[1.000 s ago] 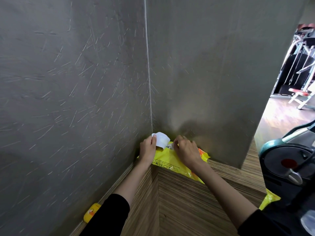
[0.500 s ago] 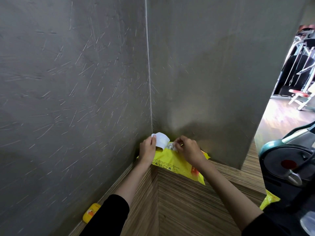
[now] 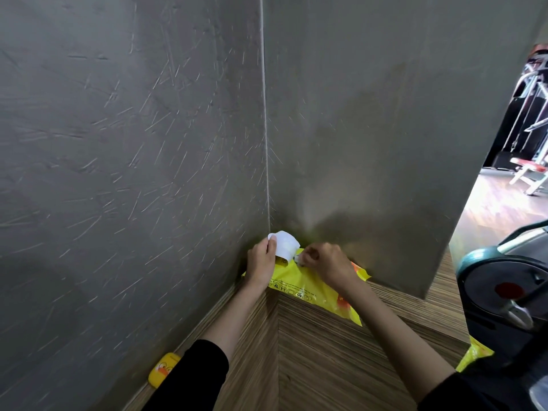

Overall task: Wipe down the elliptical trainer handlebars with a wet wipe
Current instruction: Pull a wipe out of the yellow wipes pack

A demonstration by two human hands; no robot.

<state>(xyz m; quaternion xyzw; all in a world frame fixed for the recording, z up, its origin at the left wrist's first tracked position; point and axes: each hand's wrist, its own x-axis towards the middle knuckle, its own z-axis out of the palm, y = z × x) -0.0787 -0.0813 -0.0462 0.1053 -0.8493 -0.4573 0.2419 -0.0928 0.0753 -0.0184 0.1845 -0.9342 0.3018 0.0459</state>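
A yellow wet-wipe pack (image 3: 308, 287) lies on the wooden floor in the corner of two grey walls. My left hand (image 3: 261, 262) holds up the pack's white sticker flap (image 3: 285, 244), peeled back and curled. My right hand (image 3: 324, 264) pinches the tip of a white wipe (image 3: 299, 257) at the pack's opening. The elliptical trainer (image 3: 504, 295) shows only as a dark flywheel housing at the right edge; its handlebars are out of view.
A small yellow case with a duck face (image 3: 164, 369) lies by the left wall's skirting. Another yellow pack (image 3: 474, 355) peeks out under the trainer. Gym machines (image 3: 530, 120) stand in the room beyond the wall's end at the right.
My right hand has drawn back a little from the pack's opening, with its fingers now pinched on a bit of white wipe. The left hand keeps the flap lifted.
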